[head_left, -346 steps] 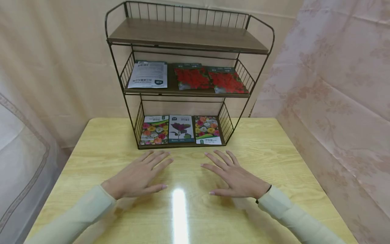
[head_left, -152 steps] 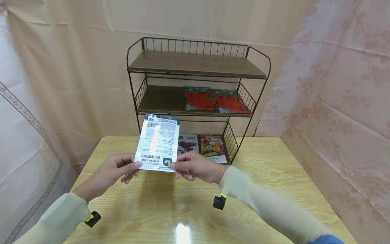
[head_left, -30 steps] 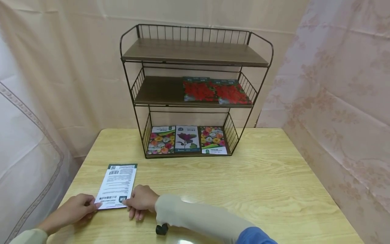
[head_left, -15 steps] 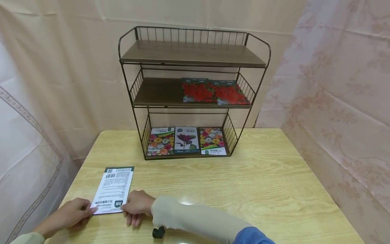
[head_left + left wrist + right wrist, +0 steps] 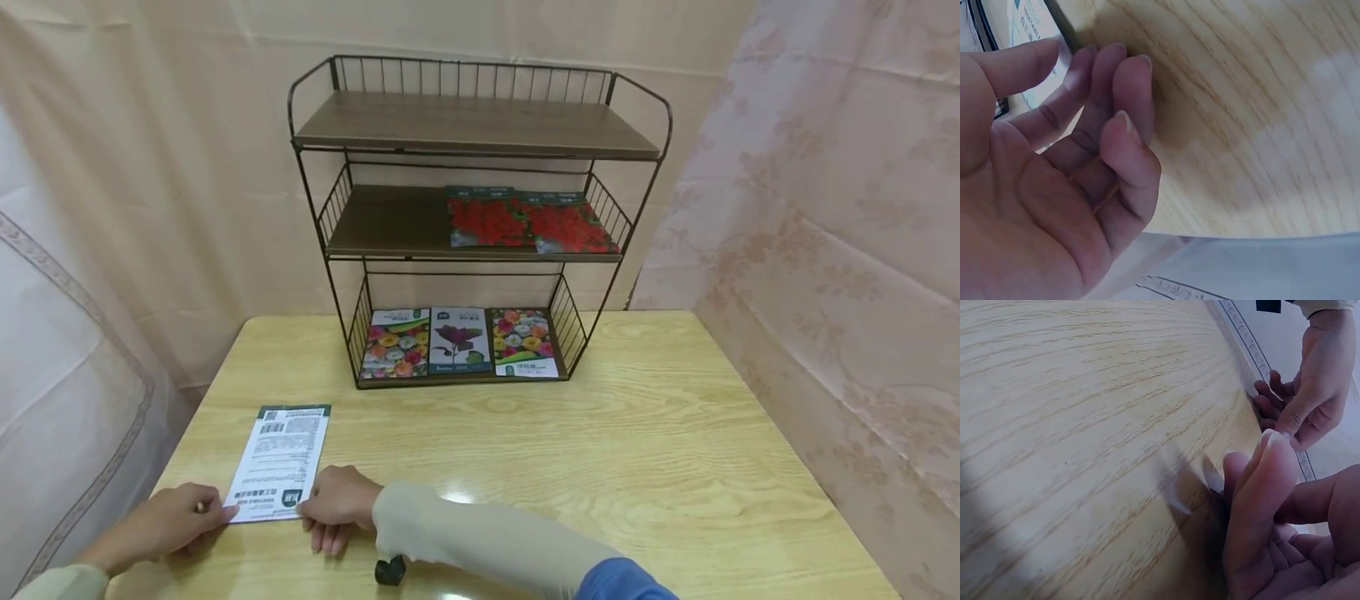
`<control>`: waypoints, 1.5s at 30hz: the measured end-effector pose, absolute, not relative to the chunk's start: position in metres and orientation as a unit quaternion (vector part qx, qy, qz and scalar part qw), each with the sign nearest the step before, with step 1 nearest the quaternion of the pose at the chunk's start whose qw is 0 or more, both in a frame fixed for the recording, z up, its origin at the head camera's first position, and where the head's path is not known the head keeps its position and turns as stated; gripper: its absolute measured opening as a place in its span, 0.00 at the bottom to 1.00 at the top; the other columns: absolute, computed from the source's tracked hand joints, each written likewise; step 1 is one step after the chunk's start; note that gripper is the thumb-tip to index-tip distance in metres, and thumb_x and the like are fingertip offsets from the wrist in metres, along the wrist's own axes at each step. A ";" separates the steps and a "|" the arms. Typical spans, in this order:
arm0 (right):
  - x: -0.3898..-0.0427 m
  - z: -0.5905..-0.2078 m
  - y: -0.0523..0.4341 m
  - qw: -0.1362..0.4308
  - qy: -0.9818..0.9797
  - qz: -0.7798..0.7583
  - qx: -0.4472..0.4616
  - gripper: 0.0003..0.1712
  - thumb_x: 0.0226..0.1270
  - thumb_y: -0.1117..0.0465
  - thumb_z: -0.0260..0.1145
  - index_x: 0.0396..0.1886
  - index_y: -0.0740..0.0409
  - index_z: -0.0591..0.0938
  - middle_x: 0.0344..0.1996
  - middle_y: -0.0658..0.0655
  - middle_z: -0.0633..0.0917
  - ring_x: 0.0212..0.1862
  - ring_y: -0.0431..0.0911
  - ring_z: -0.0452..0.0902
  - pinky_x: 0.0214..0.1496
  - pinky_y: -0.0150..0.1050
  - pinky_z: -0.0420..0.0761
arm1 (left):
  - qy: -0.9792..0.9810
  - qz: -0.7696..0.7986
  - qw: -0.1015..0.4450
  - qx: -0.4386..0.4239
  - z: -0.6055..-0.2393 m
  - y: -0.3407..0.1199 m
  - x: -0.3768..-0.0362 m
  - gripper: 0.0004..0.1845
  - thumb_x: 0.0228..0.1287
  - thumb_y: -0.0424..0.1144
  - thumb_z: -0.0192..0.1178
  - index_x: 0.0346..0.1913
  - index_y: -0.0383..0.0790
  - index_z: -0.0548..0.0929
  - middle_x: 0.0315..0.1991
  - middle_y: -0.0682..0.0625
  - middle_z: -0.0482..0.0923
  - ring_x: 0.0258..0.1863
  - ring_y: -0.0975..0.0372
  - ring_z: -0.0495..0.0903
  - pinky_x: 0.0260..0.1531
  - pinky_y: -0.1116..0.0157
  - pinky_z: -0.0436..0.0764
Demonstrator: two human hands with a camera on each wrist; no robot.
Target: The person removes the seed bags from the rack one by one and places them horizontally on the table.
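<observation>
A white seed packet [image 5: 277,458] with a dark green top strip, printed text and a barcode lies flat at the table's left side in the head view. My left hand [image 5: 168,521] pinches its near left corner, thumb on top. At the near right corner, my right hand [image 5: 337,504] pinches it with the thumb on top and the other fingers curled towards the table. In the left wrist view, part of the packet [image 5: 1032,25] shows behind the thumb. The right wrist view has both hands close together, the packet mostly hidden.
Beyond the hands stands a three-tier rack [image 5: 480,125]. Two red-flower packets [image 5: 491,221] overlap on its middle shelf, at the right. Its bottom shelf bears a purple-leaf packet [image 5: 459,337] between two mixed-flower packets [image 5: 395,343]. Curtains [image 5: 825,250] border the wooden table [image 5: 600,450].
The white seed packet has left the middle shelf's left side, was held up in both hands, and now lies on the table's left. Over the last half second the hands barely moved.
</observation>
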State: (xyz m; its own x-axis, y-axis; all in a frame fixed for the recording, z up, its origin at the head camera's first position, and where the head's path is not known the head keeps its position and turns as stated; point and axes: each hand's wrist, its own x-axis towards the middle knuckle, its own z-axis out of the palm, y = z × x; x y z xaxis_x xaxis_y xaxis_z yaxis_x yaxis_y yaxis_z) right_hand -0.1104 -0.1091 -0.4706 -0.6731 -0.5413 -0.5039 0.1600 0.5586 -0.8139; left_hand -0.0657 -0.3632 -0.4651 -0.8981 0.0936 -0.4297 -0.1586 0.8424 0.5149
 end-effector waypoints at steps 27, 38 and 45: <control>-0.146 -0.440 -0.068 0.363 0.786 -0.477 -0.152 0.23 0.75 0.48 0.63 0.28 0.61 0.87 0.21 0.58 0.86 0.13 0.42 0.70 0.14 0.33 0.70 | 0.902 0.400 0.162 -0.005 -0.425 -0.300 -0.095 0.19 0.78 0.51 0.58 0.38 0.37 0.80 0.28 0.48 0.79 0.23 0.57 0.77 0.19 0.64 0.73; -0.176 -0.413 -0.027 0.350 0.771 -0.506 -0.167 0.26 0.78 0.46 0.59 0.36 0.65 0.86 0.27 0.62 0.88 0.16 0.42 0.72 0.18 0.34 0.73 | 0.884 0.445 0.142 0.018 -0.410 -0.276 -0.115 0.18 0.80 0.49 0.56 0.47 0.34 0.82 0.33 0.46 0.80 0.26 0.55 0.78 0.22 0.62 0.77; -0.191 -0.402 -0.008 0.333 0.772 -0.518 -0.160 0.24 0.78 0.43 0.60 0.32 0.57 0.87 0.28 0.60 0.88 0.16 0.42 0.72 0.19 0.34 0.74 | 0.875 0.460 0.145 0.047 -0.402 -0.256 -0.125 0.19 0.80 0.51 0.55 0.45 0.36 0.83 0.35 0.44 0.81 0.27 0.55 0.79 0.23 0.60 0.78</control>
State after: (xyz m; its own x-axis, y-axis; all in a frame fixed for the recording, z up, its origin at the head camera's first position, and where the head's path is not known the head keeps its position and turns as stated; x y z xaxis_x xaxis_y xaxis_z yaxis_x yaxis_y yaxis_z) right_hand -0.1909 -0.0078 -0.4015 -0.7274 -0.5916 -0.3477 0.0976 0.4124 -0.9058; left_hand -0.1251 -0.2562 -0.4016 -0.9535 0.2157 -0.2107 -0.0516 0.5718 0.8188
